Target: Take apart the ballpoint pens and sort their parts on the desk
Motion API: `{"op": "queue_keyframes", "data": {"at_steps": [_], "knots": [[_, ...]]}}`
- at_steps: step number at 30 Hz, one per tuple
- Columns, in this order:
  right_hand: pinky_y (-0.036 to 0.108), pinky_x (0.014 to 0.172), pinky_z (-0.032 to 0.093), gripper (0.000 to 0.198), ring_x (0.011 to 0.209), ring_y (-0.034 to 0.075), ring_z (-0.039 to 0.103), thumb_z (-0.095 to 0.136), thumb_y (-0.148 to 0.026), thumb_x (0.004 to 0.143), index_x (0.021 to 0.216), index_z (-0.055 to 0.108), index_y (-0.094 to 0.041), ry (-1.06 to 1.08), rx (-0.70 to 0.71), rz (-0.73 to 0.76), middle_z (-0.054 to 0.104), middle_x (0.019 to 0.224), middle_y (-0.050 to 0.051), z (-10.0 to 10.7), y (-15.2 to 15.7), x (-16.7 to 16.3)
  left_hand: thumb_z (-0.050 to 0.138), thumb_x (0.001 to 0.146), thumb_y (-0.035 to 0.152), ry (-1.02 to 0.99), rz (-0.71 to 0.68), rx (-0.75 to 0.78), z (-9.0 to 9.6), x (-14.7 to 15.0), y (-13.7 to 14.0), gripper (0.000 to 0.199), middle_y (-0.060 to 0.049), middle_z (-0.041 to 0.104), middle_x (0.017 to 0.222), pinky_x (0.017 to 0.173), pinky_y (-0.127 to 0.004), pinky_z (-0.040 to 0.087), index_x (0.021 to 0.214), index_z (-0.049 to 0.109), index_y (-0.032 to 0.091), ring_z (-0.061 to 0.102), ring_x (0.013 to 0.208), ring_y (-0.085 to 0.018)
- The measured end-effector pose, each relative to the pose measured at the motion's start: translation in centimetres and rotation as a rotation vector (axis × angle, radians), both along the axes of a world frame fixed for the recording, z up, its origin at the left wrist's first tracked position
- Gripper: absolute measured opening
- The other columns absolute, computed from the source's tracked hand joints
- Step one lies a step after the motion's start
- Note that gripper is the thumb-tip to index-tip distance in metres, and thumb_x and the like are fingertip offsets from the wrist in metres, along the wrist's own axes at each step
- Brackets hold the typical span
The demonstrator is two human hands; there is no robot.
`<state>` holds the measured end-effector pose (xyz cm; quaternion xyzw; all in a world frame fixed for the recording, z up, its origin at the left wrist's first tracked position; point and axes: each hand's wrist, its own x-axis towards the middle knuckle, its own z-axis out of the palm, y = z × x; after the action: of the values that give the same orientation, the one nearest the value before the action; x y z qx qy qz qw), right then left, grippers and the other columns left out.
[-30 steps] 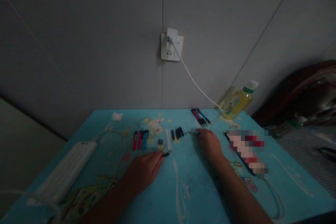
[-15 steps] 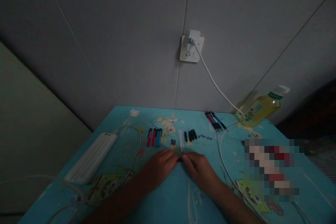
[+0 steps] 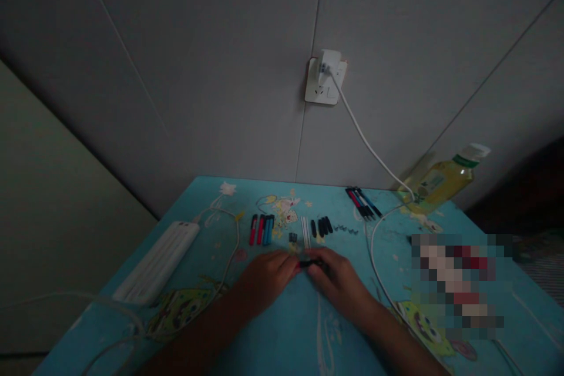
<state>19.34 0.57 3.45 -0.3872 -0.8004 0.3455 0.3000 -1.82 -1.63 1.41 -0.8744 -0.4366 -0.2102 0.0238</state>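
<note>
Both of my hands meet over the middle of the table, closed on a ballpoint pen (image 3: 308, 262) with a black section and a bit of red. My left hand (image 3: 274, 273) grips its red end, mostly hidden by the fingers. Around the black end are the fingers of my right hand (image 3: 337, 273). Just beyond the hands lie white pen refills (image 3: 305, 231), small dark pieces (image 3: 293, 237), black pen grips (image 3: 325, 226) and several springs (image 3: 346, 230). Red and blue pen barrels (image 3: 261, 230) rest in a row to the left.
Several whole pens (image 3: 362, 202) lie near the wall. A bottle of yellow liquid (image 3: 445, 182) stands back right, beside a white cable (image 3: 373, 247). At left is a white power strip (image 3: 156, 261). A blurred-out object (image 3: 458, 282) lies on the right of the blue table (image 3: 282, 341).
My right fingers have shifted along the pen, and more of its black section shows between the hands. The whole view has moved slightly; the laid-out parts stay in place.
</note>
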Motion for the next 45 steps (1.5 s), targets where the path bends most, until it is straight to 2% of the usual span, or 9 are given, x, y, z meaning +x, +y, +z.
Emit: {"op": "queue_keyframes", "data": {"at_steps": [4,8,12,16,20,24,28,35,45], "knots": [[0.027,0.071,0.047,0.023,0.072,0.016,0.061,0.051,-0.034,0.096,0.086,0.066,-0.020,-0.030,-0.060,-0.009,0.066,0.078,0.001,-0.1,-0.1,-0.2,0.047,0.098,0.024,0.046,-0.034,0.030,0.1,-0.2,0.0,0.019,-0.002,0.059,0.073,0.062,-0.029,0.048,0.085,0.060,0.017,0.060,0.070,-0.017],[0.027,0.076,0.047,0.018,0.084,0.017,0.061,0.060,-0.033,0.091,0.103,0.062,-0.020,0.047,-0.086,-0.039,0.067,0.093,0.002,-0.1,-0.1,-0.2,0.048,0.097,0.021,0.044,-0.024,0.030,-0.3,-0.5,0.1,0.015,-0.002,0.059,0.076,0.063,-0.030,0.047,0.088,0.060,0.018,0.060,0.071,-0.017],[0.025,0.068,0.045,0.025,0.068,0.014,0.057,0.048,-0.033,0.097,0.084,0.064,-0.020,-0.026,-0.126,-0.028,0.062,0.074,-0.001,-0.1,0.0,0.1,0.047,0.098,0.022,0.039,-0.046,0.025,-0.4,-0.6,0.2,0.016,-0.002,0.059,0.076,0.065,-0.030,0.047,0.089,0.060,0.018,0.059,0.073,-0.018],[0.023,0.066,0.044,0.017,0.073,0.013,0.058,0.063,-0.031,0.088,0.101,0.060,-0.020,0.047,-0.150,-0.034,0.063,0.084,-0.001,-0.1,-0.1,0.2,0.046,0.098,0.021,0.048,-0.048,0.023,-0.2,-0.5,0.1,0.020,-0.001,0.058,0.074,0.061,-0.028,0.045,0.084,0.059,0.018,0.058,0.069,-0.016],[0.024,0.065,0.043,0.024,0.064,0.012,0.056,0.047,-0.031,0.097,0.083,0.063,-0.020,-0.014,-0.159,0.032,0.060,0.068,-0.003,-0.2,-0.1,0.3,0.046,0.098,0.023,0.058,-0.058,0.012,-0.4,-0.4,0.2,0.020,-0.002,0.058,0.074,0.063,-0.029,0.046,0.084,0.059,0.018,0.058,0.070,-0.016],[0.024,0.068,0.045,0.018,0.075,0.014,0.059,0.065,-0.029,0.087,0.102,0.061,-0.020,0.030,-0.138,-0.004,0.065,0.087,-0.001,0.0,-0.2,0.2,0.045,0.098,0.021,0.052,-0.052,-0.009,-0.4,-0.4,0.2,0.020,-0.002,0.059,0.075,0.062,-0.029,0.047,0.086,0.060,0.018,0.059,0.070,-0.016],[0.025,0.072,0.046,0.018,0.073,0.014,0.061,0.049,-0.028,0.096,0.092,0.065,-0.021,0.000,-0.136,0.051,0.066,0.080,-0.001,0.1,-0.2,0.1,0.045,0.099,0.024,0.007,-0.036,0.004,0.0,-0.2,0.1,0.022,-0.002,0.060,0.074,0.062,-0.027,0.048,0.088,0.062,0.017,0.060,0.069,-0.015],[0.025,0.074,0.047,0.014,0.080,0.014,0.059,0.058,-0.027,0.091,0.103,0.063,-0.021,0.115,-0.125,-0.052,0.066,0.091,0.001,-0.4,0.0,0.0,0.046,0.097,0.019,0.060,0.039,-0.060,0.1,-0.3,0.1,0.027,-0.004,0.064,0.087,0.064,-0.027,0.051,0.122,0.057,0.021,0.065,0.076,-0.017],[0.027,0.069,0.044,0.025,0.077,0.017,0.058,0.054,-0.041,0.093,0.098,0.064,-0.019,0.236,-0.158,-0.248,0.064,0.084,0.003,-0.1,1.2,0.9,0.042,0.098,0.019,0.006,0.166,-0.107,1.0,-0.2,0.0,0.026,-0.004,0.066,0.091,0.064,-0.025,0.052,0.118,0.059,0.021,0.066,0.075,-0.016]]}}
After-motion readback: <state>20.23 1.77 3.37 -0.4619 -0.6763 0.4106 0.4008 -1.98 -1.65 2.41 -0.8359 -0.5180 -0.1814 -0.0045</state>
